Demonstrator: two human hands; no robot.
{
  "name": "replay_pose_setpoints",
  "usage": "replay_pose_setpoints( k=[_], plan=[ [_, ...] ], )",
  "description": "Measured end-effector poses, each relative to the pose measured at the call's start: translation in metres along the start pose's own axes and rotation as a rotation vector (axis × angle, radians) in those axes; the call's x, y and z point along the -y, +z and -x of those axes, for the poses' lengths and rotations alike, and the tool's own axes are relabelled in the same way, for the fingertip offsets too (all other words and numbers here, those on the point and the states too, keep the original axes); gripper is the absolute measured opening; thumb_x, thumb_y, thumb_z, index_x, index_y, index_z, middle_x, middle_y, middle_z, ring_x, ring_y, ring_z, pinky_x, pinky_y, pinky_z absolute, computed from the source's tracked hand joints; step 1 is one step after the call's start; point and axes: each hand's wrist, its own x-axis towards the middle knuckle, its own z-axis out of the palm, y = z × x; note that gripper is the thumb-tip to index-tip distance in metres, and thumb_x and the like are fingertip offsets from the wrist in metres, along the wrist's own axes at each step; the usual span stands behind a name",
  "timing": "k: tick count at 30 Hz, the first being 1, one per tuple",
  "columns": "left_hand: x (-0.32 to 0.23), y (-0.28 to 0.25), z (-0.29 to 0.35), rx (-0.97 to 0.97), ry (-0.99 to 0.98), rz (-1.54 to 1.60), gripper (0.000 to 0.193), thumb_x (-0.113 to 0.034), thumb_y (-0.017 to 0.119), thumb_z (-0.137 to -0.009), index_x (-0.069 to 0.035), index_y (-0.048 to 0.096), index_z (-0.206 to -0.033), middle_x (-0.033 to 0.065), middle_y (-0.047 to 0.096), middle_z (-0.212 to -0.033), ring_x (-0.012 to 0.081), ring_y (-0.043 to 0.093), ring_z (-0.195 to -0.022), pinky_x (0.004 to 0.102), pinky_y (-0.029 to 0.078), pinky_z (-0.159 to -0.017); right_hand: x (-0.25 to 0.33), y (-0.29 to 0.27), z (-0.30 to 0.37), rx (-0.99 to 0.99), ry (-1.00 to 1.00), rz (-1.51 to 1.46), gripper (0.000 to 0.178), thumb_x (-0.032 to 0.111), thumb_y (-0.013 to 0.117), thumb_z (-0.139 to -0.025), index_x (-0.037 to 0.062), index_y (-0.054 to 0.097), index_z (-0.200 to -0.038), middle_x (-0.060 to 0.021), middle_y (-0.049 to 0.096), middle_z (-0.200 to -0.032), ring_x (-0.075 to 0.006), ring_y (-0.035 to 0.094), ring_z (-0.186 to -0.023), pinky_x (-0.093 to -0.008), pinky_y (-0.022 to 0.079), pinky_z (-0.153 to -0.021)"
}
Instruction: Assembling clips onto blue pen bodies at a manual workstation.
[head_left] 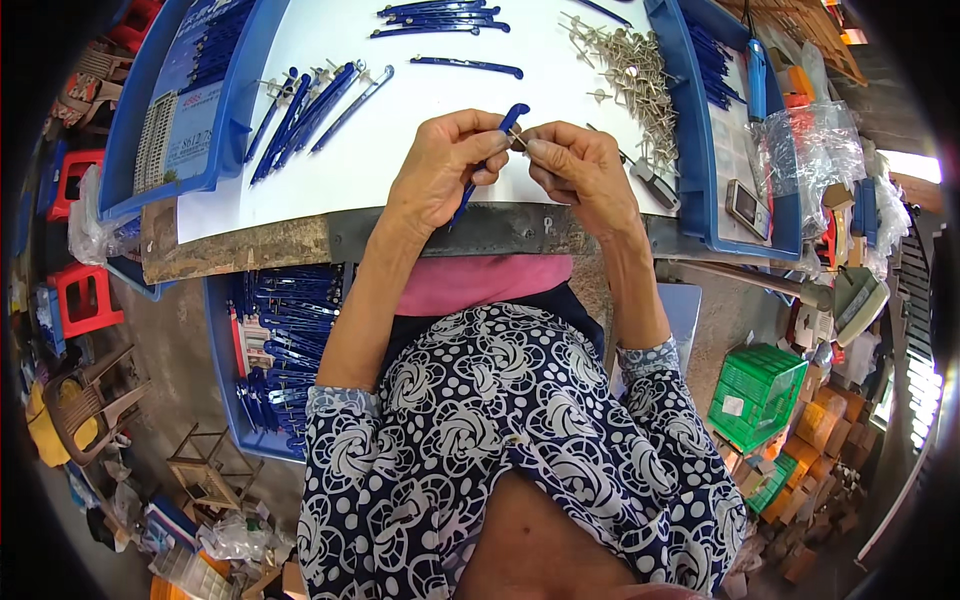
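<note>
We count one long, glossy blue hook-ended strip (516, 114) pinched tight in the left hand (446, 165). The right hand's (582, 172) thumb and forefinger close on one small silver metal piece (517, 139), mostly hidden by fingertips. One lone matching strip (466, 66) lies beyond the fingers; rightward, heaped silver T-shaped pins (640, 88) overlap, uncountable. Fingers cover the held strip's middle.

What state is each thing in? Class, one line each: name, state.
Left grip: closed on a blue strip
Right grip: pinching a small metal piece
Lone blue strip: lying flat
Strips at left: fanned out
Metal pieces: loosely heaped
Lower blue bin: holding many strips
Phone: lying in right tray, display unclear
</note>
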Motion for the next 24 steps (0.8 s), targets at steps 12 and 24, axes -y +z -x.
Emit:
replay_pose_setpoints(
  k=[12,24],
  plan=[
    [0.002,0.014,0.007,-0.085,0.146,-0.420,0.017,-0.006,0.061,-0.077,0.005,0.058,-0.089,0.0009,0.052,-0.061,0.0037,0.044,-0.050,0.0162,0.034,-0.043,-0.001,-0.002,0.007,0.012,-0.008,0.053,0.024,0.019,0.058,-0.083,-0.0034,0.057,-0.093,0.0012,0.047,-0.056,-0.0017,0.033,-0.043,-0.0157,0.020,-0.038],
    [0.002,0.023,0.012,-0.112,0.346,-0.854,0.016,-0.007,0.060,-0.079,0.001,0.060,-0.092,-0.0029,0.055,-0.062,0.0018,0.044,-0.054,0.0162,0.034,-0.047,-0.002,-0.010,0.011,0.041,-0.017,0.249,0.022,0.018,0.058,-0.083,-0.0011,0.059,-0.095,0.0018,0.051,-0.061,-0.0018,0.039,-0.047,-0.0149,0.027,-0.041]
  ],
)
